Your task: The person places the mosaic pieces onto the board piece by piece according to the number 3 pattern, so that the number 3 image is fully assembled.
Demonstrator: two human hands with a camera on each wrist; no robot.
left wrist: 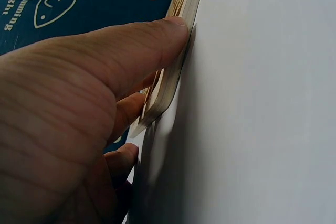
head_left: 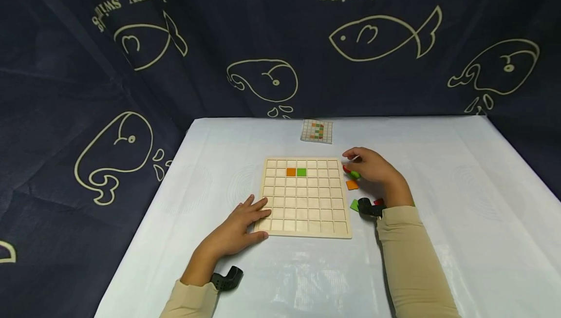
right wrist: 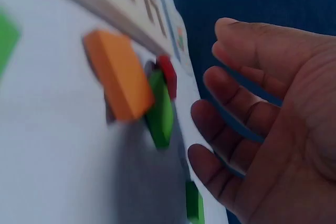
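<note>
A wooden grid board [head_left: 302, 201] lies on the white table, with an orange tile [head_left: 291, 172] and a green tile [head_left: 301, 172] side by side in an upper row. Spread over the board's lower left corner, my left hand [head_left: 238, 228] rests with fingers on top; in the left wrist view the thumb [left wrist: 168, 32] touches the board's edge [left wrist: 178, 72]. My right hand [head_left: 370, 163] hovers past the board's upper right side, fingers loosely bent and nothing between them in the right wrist view. Near it lie loose orange [right wrist: 119, 77], green [right wrist: 160, 109] and red [right wrist: 168, 74] tiles.
Behind the board lies a small pattern card [head_left: 316, 131] with a coloured figure on a grid. Another green tile [head_left: 354, 205] and a red tile [head_left: 379, 201] lie by the right wrist. Dark printed cloth [head_left: 271, 26] hangs behind the table.
</note>
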